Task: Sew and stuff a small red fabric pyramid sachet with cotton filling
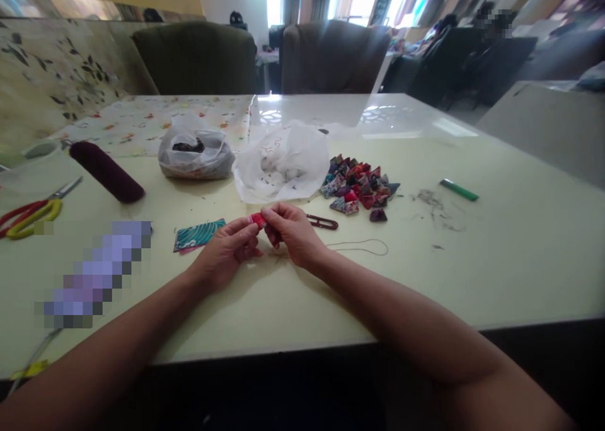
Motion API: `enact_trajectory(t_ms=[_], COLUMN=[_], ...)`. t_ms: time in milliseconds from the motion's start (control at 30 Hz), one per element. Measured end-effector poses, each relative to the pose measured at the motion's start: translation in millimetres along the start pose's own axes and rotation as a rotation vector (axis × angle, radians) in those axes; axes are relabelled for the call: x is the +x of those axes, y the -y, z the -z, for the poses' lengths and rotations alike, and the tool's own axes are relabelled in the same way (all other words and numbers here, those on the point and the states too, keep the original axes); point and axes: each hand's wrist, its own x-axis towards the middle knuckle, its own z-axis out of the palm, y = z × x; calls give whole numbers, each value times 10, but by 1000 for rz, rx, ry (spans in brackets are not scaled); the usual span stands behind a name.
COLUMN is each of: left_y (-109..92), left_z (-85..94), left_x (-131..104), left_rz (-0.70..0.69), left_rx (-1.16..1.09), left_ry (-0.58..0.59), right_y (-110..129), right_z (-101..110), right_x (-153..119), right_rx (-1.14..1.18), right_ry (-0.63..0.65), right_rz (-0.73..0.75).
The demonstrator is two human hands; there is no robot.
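Observation:
A small red fabric piece (258, 220) is pinched between the fingertips of my left hand (229, 248). My right hand (292, 230) meets it from the other side, its thumb and forefinger closed at the piece's right edge. Under and beside my right hand a thin thread (363, 241) lies in a long loop on the table. Just behind that hand is a dark red slotted tool (324, 222). Teal patterned cloth (198, 234) lies left of my left hand. A pile of small stuffed fabric triangles (362, 185) sits behind and to the right.
On the pale table (425, 280) stand a white bag of stuffing (283, 163) and a grey-white plastic bag (196, 150). Scissors (35, 213), a maroon cylinder (108, 172) and a blurred-out object (99, 273) lie left. A green cutter (458, 189) lies right, near thread scraps.

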Motion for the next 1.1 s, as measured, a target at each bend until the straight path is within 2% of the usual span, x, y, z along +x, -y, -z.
enact_trajectory(t_ms=[133,333,500,700,867,1033,1100], left_y=[-26,-27,-20,-21,-51,-68,-63], left_z=[-11,-21,-7,-15,-26,-24,-19], left_x=[-5,-26,-5,-1,-5,-4,-1], left_rz=[40,48,13,41,45,41,36], left_rx=[-80,-93,-93,-115,-153,-181,-176], left_ry=[-11,76,-10,9,-26,-29,-39], right_y=[-4,1,-20,-63,-36,27,44], right_z=[1,-18,1,13,33,69,77], right_x=[11,10,22,16,38,57,54], right_rx=[-36,-168,-261,-410,-425,-476,-549], right_ry=[-22,-89,-103,-148,-88,103,119], right_rz=[21,98,126,224,279,334,355])
